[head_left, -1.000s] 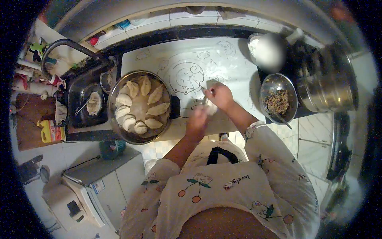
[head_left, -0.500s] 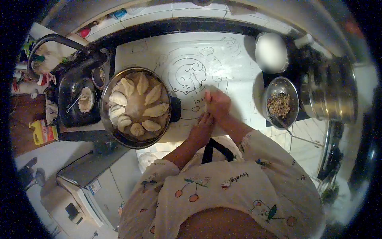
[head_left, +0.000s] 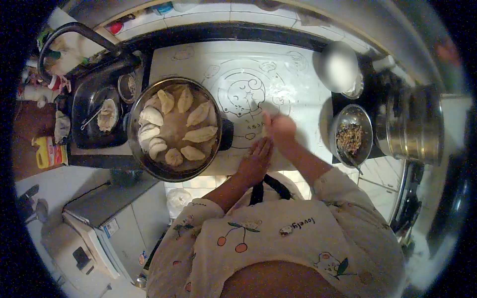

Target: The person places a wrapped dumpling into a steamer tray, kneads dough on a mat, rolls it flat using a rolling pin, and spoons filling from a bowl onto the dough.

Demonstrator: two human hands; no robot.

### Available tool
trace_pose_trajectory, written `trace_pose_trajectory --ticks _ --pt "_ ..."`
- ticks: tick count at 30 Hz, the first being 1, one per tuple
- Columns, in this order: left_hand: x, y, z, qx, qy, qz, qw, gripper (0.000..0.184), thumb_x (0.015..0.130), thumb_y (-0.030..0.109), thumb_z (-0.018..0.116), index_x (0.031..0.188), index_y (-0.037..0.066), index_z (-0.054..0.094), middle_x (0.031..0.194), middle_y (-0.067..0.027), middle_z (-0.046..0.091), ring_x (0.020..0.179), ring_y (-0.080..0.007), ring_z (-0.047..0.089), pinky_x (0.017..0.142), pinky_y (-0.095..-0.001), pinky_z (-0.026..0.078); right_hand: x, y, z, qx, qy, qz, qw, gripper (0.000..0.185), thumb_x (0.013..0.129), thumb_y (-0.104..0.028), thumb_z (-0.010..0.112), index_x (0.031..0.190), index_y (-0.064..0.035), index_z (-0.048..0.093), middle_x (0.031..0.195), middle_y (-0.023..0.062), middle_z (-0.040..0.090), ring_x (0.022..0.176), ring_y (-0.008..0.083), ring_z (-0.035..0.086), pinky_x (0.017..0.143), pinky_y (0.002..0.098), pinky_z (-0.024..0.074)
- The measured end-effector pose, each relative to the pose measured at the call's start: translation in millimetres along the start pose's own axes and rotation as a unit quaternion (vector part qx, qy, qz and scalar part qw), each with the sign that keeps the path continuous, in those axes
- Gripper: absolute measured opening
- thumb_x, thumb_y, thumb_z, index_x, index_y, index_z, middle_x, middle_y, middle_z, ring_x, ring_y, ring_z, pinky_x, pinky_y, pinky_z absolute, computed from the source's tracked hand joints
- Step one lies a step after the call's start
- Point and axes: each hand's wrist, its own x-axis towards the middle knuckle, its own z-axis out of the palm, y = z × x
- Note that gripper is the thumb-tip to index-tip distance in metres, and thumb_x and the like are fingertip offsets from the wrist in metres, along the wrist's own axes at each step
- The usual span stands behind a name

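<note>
Over the front part of a white mat with line drawings [head_left: 303, 94], my two hands are close together. My left hand [head_left: 256, 159] lies low with its fingers stretched out side by side, their tips near the other hand. My right hand [head_left: 280, 131] is curled closed and smeared by motion. A small pale patch shows between the hands, too blurred to name. Left of them stands a dark pan [head_left: 139, 154] with several pale dumplings [head_left: 199, 114] arranged in a ring. The pan's black handle [head_left: 226, 135] points toward my hands.
On the right is a metal bowl of chopped filling [head_left: 351, 136] with a spoon in it. Behind it sits a bright white, overexposed round thing [head_left: 339, 69]. A stacked steel pot [head_left: 415, 124] stands farther right. A black sink [head_left: 94, 134] with a faucet [head_left: 74, 27] lies left.
The view has shifted slightly. My right hand has moved a little up and right, more blurred than before. My left hand stays low beside it.
</note>
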Motion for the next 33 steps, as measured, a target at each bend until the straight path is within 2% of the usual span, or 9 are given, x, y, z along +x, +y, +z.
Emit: trace_pose_trajectory --ticks 3,9,12,16,20,23,26,31,33 --pt "1 -5 15 -0.054 -0.032 -0.014 0.998 0.066 0.082 0.018 0.054 0.138 -0.003 0.027 0.145 -0.0184 0.024 0.133 -0.0349 0.025 0.109 -0.0419 0.026 -15 7 36 -0.002 0.172 -0.107 0.979 0.041 0.089 -0.040 0.046 0.066 -0.0107 0.063 0.060 0.0126 0.058 0.054 0.0332 0.057 0.053 0.0449 0.0455" --pt "11 -6 7 -0.031 0.047 -0.009 0.998 0.070 0.082 0.024 0.058 0.138 -0.003 0.026 0.145 -0.0192 0.022 0.132 -0.0376 0.025 0.107 -0.0468 0.027 53 2 34 0.016 0.269 -0.090 0.959 0.032 0.087 -0.033 0.049 0.067 -0.0112 0.060 0.061 0.0113 0.058 0.054 0.0306 0.057 0.051 0.0433 0.0458" --pt "9 -9 -4 -0.027 0.045 -0.009 0.999 0.072 0.081 0.026 0.059 0.138 -0.004 0.026 0.145 -0.0191 0.022 0.133 -0.0367 0.024 0.109 -0.0463 0.023 53 5 41 0.066 0.316 -0.153 0.934 0.047 0.089 -0.042 0.043 0.069 -0.0055 0.062 0.067 0.0164 0.061 0.056 0.0344 0.058 0.051 0.0451 0.0456" --pt "5 -8 -1 -0.038 -0.013 -0.019 0.999 0.073 0.081 0.026 0.060 0.138 -0.004 0.027 0.145 -0.0192 0.023 0.134 -0.0352 0.022 0.111 -0.0445 0.017 -11 13 40 -0.011 0.220 -0.135 0.966 0.013 0.080 -0.028 0.058 0.085 -0.0159 0.062 0.071 0.0042 0.060 0.062 0.0235 0.060 0.052 0.0398 0.0484" --pt "0 -1 -15 -0.079 -0.048 -0.064 0.994 0.071 0.081 0.026 0.060 0.136 -0.005 0.029 0.143 -0.0195 0.025 0.135 -0.0352 0.022 0.112 -0.0450 0.015 17 6 44 0.075 0.246 -0.212 0.943 0.020 0.084 -0.031 0.053 0.086 -0.0122 0.061 0.068 0.0075 0.059 0.060 0.0271 0.059 0.053 0.0418 0.0469" --pt "5 -10 5 0.000 0.068 0.021 0.997 0.069 0.081 0.027 0.060 0.136 -0.002 0.031 0.142 -0.0197 0.027 0.134 -0.0357 0.022 0.110 -0.0460 0.020 46 2 39 0.105 0.212 -0.148 0.960 0.035 0.088 -0.037 0.047 0.077 -0.0069 0.061 0.069 0.0142 0.060 0.063 0.0340 0.059 0.056 0.0459 0.0468" --pt "-4 0 -19 -0.058 0.008 -0.055 0.997 0.064 0.081 0.024 0.059 0.135 0.002 0.034 0.142 -0.0193 0.028 0.134 -0.0351 0.024 0.106 -0.0445 0.031 31 15 70 0.059 0.273 -0.198 0.939 0.023 0.084 -0.029 0.051 0.080 -0.0068 0.058 0.074 0.0128 0.058 0.069 0.0301 0.059 0.060 0.0447 0.0470" --pt "-20 -19 2 -0.064 -0.005 0.022 0.998 0.051 0.082 0.017 0.054 0.129 0.004 0.041 0.136 -0.0181 0.039 0.125 -0.0348 0.039 0.096 -0.0413 0.043 -35 11 35 0.048 0.153 -0.227 0.961 0.023 0.084 -0.028 0.053 0.081 -0.0068 0.058 0.076 0.0149 0.058 0.069 0.0337 0.059 0.063 0.0451 0.0490" --pt "-26 -17 -7 -0.019 -0.003 0.019 1.000 0.046 0.082 0.015 0.053 0.126 0.003 0.044 0.133 -0.0179 0.043 0.121 -0.0345 0.044 0.093 -0.0413 0.044 -20 9 38 -0.014 0.216 -0.275 0.937 0.021 0.085 -0.027 0.053 0.080 -0.0064 0.057 0.075 0.0140 0.058 0.071 0.0326 0.059 0.063 0.0441 0.0491"
